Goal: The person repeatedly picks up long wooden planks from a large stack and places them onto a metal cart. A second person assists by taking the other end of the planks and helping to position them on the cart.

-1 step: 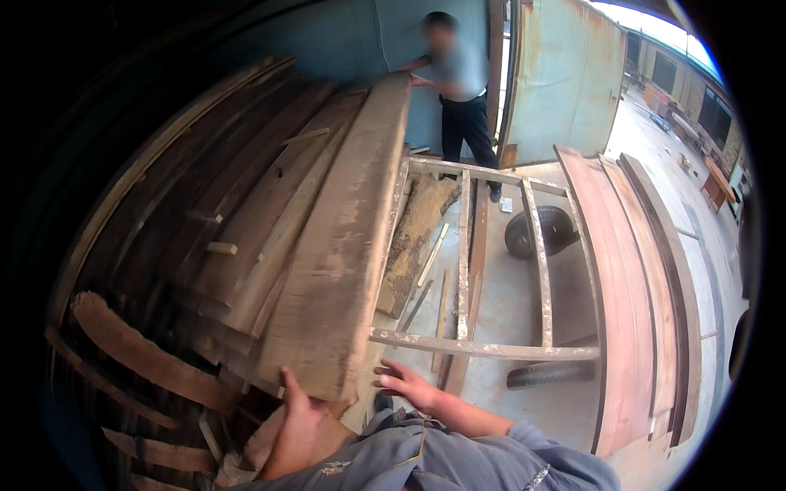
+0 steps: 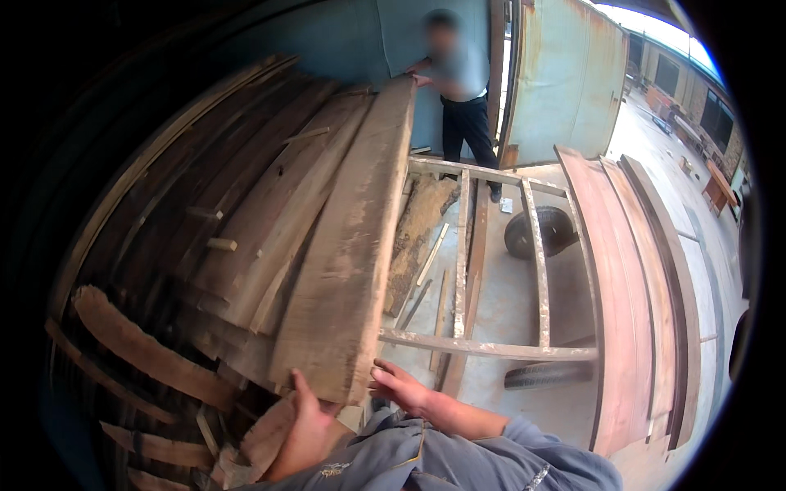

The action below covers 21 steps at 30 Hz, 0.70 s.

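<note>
A long, wide wooden plank (image 2: 348, 221) lies at the right side of a stack of boards, running away from me. At its near end my left hand (image 2: 311, 421) is closed, thumb on top and the other fingers hidden underneath. My right hand (image 2: 403, 389) is beside the plank's near right edge, fingers stretched and slightly apart, fingertips at or nearly at the wood. A co-worker (image 2: 460, 78) stands at the far end with both hands on the plank.
Dark stacked boards (image 2: 221, 188) with small spacer sticks fill the left. A worn rail frame (image 2: 491, 350) with wheels, one a black tyre (image 2: 540, 231), stands to the right. Reddish planks (image 2: 610, 303) lie on its far right side. A rough slab (image 2: 422, 233) lies below the frame.
The plank has shifted a little to the right, with my left hand moving along with it. My right hand has come slightly left, closer to the plank's edge.
</note>
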Each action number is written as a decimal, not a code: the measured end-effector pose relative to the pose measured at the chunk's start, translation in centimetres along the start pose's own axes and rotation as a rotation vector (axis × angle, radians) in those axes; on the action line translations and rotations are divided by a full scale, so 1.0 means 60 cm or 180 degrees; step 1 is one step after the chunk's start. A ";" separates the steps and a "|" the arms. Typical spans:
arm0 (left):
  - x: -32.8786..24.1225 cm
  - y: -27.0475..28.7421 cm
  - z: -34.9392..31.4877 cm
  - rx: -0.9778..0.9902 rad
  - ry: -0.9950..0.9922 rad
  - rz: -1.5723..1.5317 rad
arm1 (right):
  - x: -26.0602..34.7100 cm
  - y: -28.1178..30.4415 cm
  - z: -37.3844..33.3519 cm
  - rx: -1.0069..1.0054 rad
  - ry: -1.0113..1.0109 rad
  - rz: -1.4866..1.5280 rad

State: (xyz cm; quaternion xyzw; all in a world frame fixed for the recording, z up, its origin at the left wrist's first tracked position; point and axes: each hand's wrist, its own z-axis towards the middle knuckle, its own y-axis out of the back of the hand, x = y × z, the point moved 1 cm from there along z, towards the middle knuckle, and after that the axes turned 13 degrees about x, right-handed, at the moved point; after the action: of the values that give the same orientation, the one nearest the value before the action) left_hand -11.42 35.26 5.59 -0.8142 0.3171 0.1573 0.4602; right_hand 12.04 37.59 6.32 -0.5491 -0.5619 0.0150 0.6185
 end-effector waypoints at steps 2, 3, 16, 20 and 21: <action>0.145 -0.020 -0.025 -0.0202 0.0087 0.0140 | -0.006 -0.020 -0.040 -0.0441 -0.0054 0.0409; 0.196 -0.047 -0.042 -0.0505 0.0198 0.0240 | 0.000 -0.027 -0.075 -0.1013 -0.0118 0.0368; 0.658 -0.017 -0.132 0.0465 0.1910 -0.0757 | -0.182 0.212 -0.438 -0.2875 -0.0524 -0.1449; 0.631 0.003 -0.138 0.0602 0.2322 -0.0465 | -0.210 0.254 -0.456 -0.2688 -0.0343 -0.0724; 0.629 0.044 -0.129 0.0344 0.2571 -0.0659 | -0.219 0.263 -0.459 -0.2691 -0.0361 -0.0636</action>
State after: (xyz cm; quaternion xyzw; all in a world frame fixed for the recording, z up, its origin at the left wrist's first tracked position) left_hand 14.85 13.65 -12.74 -0.8127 0.3963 -0.2385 0.3543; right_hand 36.27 17.26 -7.12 -0.6952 -0.6021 -0.2461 0.3058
